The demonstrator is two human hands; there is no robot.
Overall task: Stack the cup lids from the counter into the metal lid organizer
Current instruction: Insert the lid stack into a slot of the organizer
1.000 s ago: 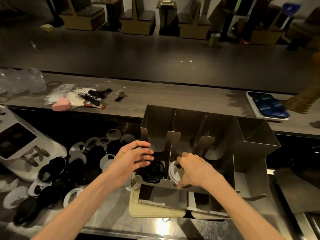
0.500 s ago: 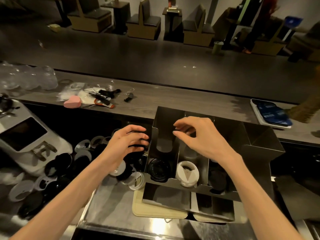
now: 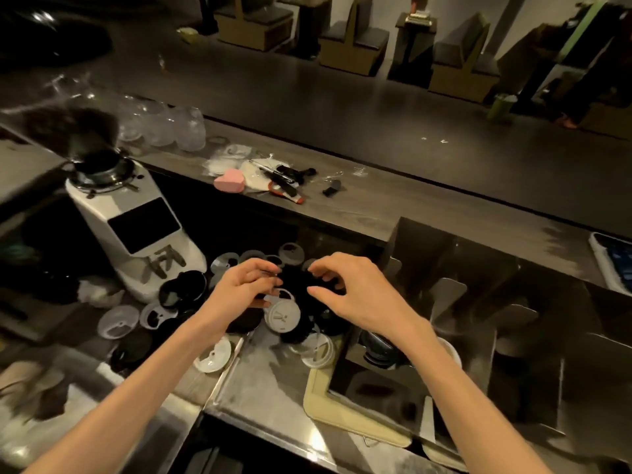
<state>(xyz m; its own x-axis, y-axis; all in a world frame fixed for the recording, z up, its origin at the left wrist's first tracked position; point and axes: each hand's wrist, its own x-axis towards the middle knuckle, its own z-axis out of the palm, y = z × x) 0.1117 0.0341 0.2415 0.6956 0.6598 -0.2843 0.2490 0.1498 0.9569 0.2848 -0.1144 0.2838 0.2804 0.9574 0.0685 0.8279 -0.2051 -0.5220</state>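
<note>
Both curled hands, left hand (image 3: 239, 292) and right hand (image 3: 355, 295), seemingly empty (dim view), should gather matching scattered black and white plastic cup lids (image 3: 282, 315) squarely.

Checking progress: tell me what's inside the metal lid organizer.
The metal lid organizer holds a black lid in its left slot; beside it, a white lid's edge shows past the right forearm. Other slots are too dark.

Both bare forearms enter from the near edge and converge toward the centre of the scene. The left hand (image 3: 239, 292) is palm down, fingers curled and pointing right, thumb beneath them. The right hand (image 3: 355, 295) faces it, fingers arched and curled left, thumb extended below. The fingertips of the two hands lie near each other, apart. Whether either hand holds anything cannot be told.
</note>
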